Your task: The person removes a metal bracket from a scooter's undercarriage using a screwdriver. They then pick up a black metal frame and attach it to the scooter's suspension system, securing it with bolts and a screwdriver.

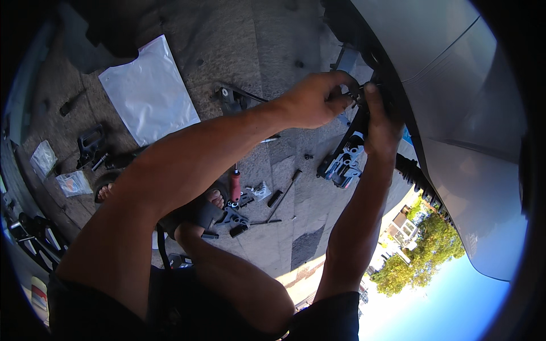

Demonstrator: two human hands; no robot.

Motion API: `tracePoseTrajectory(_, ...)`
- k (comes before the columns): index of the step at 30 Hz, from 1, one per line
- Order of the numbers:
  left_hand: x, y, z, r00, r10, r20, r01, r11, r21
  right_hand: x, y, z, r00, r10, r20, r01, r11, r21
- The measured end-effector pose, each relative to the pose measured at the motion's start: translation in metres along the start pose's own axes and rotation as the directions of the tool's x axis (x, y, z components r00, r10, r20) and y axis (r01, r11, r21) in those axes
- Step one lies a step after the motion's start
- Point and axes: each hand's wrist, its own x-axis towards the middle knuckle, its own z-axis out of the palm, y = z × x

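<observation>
My left hand [317,101] reaches across to the underside edge of a silver vehicle body panel [455,96]. Its thumb and fingertips are pinched together on a small dark piece too small to make out. Right beside it, my right hand [382,126] is raised with the thumb up, gripping a dark part under the panel; most of its fingers are hidden. Below the hands, a grey and black bracket-like assembly [344,162] extends down and left from the panel edge. A ribbed black part [410,170] shows past my right wrist.
On the paved ground lie a silvery sheet [149,94], a red-handled tool [235,184], a black bracket [92,145], small clear bags [74,183] and several loose dark parts [233,219]. A black and grey fitting [230,99] sits beyond my left forearm. Trees [426,256] stand in the background.
</observation>
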Motion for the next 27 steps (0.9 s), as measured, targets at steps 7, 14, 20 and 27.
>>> tracePoseTrajectory(7, -0.019, 0.038, -0.004, 0.99, -0.136, -0.039, 0.141, 0.966, 0.217, -0.002, 0.015, 0.018, 0.971, -0.192, -0.141, 0.201, 0.978, 0.052)
tracePoseTrajectory(14, -0.032, 0.021, 0.039, 0.978, -0.039, -0.206, 0.066, 0.989, 0.13, -0.001, 0.022, 0.027, 0.928, -0.293, -0.229, 0.321, 0.942, 0.095)
tracePoseTrajectory(20, -0.035, 0.04, 0.041, 0.956, -0.287, -0.065, 0.191, 0.774, -0.604, -0.114, 0.025, 0.039, 0.808, -0.433, -0.399, 0.493, 0.868, 0.057)
tracePoseTrajectory(27, -0.036, 0.065, 0.06, 0.945, -0.324, 0.044, 0.278, 0.727, -0.627, -0.168, 0.045, 0.094, 0.969, 0.12, -0.217, 0.067, 0.715, 0.696)
